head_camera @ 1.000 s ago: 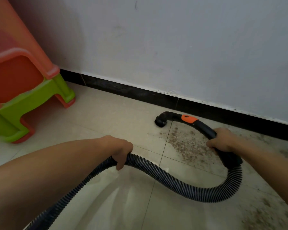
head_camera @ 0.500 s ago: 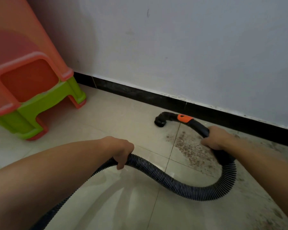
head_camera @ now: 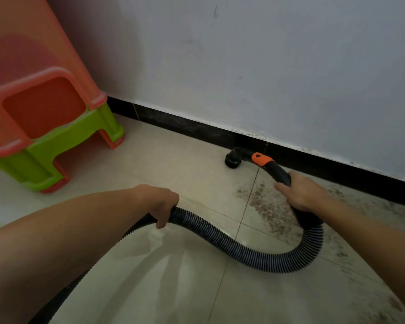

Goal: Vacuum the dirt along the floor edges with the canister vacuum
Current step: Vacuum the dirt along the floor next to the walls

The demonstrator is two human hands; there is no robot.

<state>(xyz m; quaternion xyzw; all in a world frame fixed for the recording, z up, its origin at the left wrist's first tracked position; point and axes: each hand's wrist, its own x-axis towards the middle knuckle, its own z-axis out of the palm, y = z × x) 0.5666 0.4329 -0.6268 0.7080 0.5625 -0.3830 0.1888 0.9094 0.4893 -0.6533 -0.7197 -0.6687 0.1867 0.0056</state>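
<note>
Tiled floor (head_camera: 173,160) meets black baseboard (head_camera: 197,129); nozzle (head_camera: 233,160) at its foot, seemingly flat on tile. My right grip (head_camera: 302,192) wraps handle (head_camera: 278,171), left grip (head_camera: 160,202) holds hose (head_camera: 243,249). Dirt (head_camera: 264,202) lies right of nozzle: I'd sweep slowly rightward, hugging edge.

light: dim, soft, greyish cast across the wall (head_camera: 290,66) | shadows: faint streaked arm shadows on the floor tiles (head_camera: 173,265), darker patch on the wall behind the orange stool (head_camera: 33,66) | glare: weak sheen on tiles | focus: centre sharp, stool slightly smeared | distortion: wide-angle, skirting (head_camera: 337,166) slants, forearms stretched at edges
</note>
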